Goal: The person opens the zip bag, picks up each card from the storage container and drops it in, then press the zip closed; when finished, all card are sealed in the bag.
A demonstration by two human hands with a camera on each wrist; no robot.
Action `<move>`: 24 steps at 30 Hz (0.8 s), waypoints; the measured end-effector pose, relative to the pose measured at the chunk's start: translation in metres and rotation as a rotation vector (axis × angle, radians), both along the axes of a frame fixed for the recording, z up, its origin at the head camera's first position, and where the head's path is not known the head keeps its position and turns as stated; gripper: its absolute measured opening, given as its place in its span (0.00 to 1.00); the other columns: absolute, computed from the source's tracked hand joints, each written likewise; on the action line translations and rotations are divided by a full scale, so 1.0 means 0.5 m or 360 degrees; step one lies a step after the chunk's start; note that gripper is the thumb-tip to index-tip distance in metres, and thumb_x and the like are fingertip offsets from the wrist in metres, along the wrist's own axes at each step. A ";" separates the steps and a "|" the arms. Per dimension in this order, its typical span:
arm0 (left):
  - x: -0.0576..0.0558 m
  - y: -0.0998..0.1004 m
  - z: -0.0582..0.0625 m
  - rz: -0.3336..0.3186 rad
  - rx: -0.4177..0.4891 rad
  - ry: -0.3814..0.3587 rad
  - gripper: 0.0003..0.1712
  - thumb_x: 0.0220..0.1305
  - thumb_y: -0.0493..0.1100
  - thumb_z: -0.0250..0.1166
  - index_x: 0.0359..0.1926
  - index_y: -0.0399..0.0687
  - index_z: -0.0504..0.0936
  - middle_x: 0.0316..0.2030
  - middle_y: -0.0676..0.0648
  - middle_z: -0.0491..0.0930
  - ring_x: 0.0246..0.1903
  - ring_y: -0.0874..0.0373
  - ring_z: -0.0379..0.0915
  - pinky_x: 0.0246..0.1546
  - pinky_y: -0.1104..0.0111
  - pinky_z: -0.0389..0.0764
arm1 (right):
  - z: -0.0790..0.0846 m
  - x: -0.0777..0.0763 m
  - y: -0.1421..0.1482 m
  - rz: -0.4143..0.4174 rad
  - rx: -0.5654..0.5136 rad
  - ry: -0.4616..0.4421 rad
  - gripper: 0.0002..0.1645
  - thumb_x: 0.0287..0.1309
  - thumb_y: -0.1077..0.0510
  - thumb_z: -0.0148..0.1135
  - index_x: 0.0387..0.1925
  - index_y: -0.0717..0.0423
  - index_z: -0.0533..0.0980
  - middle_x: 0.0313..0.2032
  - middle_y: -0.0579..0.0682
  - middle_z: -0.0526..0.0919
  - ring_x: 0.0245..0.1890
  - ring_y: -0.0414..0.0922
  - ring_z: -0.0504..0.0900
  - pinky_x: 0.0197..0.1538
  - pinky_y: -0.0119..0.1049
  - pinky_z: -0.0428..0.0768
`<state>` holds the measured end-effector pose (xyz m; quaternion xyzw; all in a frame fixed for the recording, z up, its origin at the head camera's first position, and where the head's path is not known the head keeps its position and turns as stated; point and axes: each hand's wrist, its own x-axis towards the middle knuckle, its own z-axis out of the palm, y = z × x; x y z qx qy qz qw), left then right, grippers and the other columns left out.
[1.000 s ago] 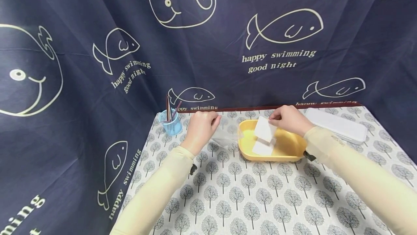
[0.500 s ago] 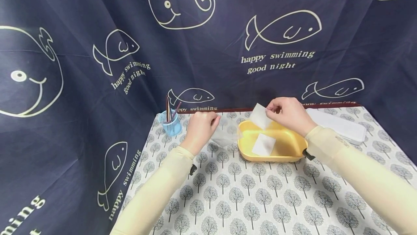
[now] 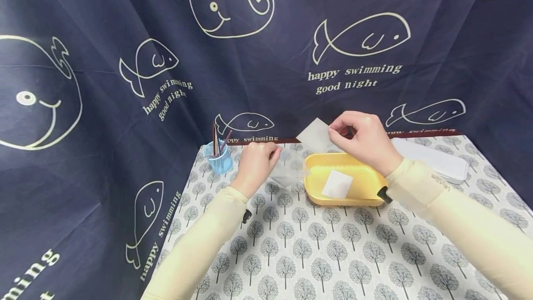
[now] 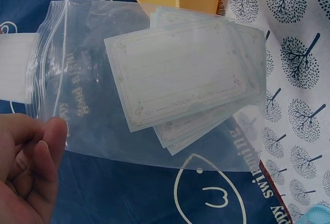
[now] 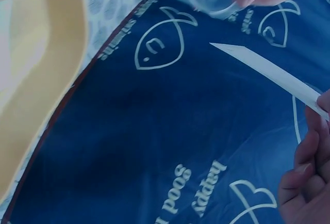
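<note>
My left hand [image 3: 255,166] pinches the edge of a clear zip bag [image 4: 93,87] near its zip end. Several bordered, lined cards [image 4: 175,74] lie fanned inside the bag. My right hand [image 3: 366,138] pinches a white card [image 3: 313,134] by its edge, raised above the back of the yellow tray [image 3: 372,186]. In the left wrist view this lined card [image 4: 14,66] stands at the zip end of the bag; I cannot tell whether it touches. Another white card [image 3: 337,184] lies in the tray.
A blue mesh cup [image 3: 219,157] with pencils stands at the table's back left. To the right of the tray lies a white lidded case [image 3: 433,159]. A dark blue fish-print curtain [image 3: 266,69] hangs behind the tree-patterned tablecloth [image 3: 320,244].
My right hand has lifted the card up out of the tray and carried it left towards the bag. My left hand has stayed in place with the bag.
</note>
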<state>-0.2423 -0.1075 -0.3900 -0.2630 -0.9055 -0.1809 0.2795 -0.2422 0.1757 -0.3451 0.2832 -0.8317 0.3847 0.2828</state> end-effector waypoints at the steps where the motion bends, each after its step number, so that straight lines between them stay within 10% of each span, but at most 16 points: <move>1: 0.000 0.000 0.000 0.0000 -0.0001 0.0001 0.08 0.69 0.39 0.70 0.32 0.43 0.90 0.25 0.48 0.88 0.21 0.55 0.82 0.27 0.64 0.83 | 0.002 0.003 -0.005 0.0019 -0.0016 -0.0001 0.10 0.55 0.67 0.70 0.27 0.47 0.85 0.25 0.37 0.81 0.27 0.37 0.76 0.32 0.26 0.71; 24: 0.002 0.004 0.002 0.0006 0.0003 0.0033 0.09 0.70 0.41 0.70 0.30 0.46 0.89 0.25 0.49 0.88 0.22 0.53 0.83 0.29 0.60 0.83 | -0.057 0.013 -0.068 0.0200 0.0017 -0.0203 0.10 0.56 0.66 0.69 0.28 0.46 0.84 0.27 0.37 0.82 0.30 0.38 0.78 0.32 0.30 0.71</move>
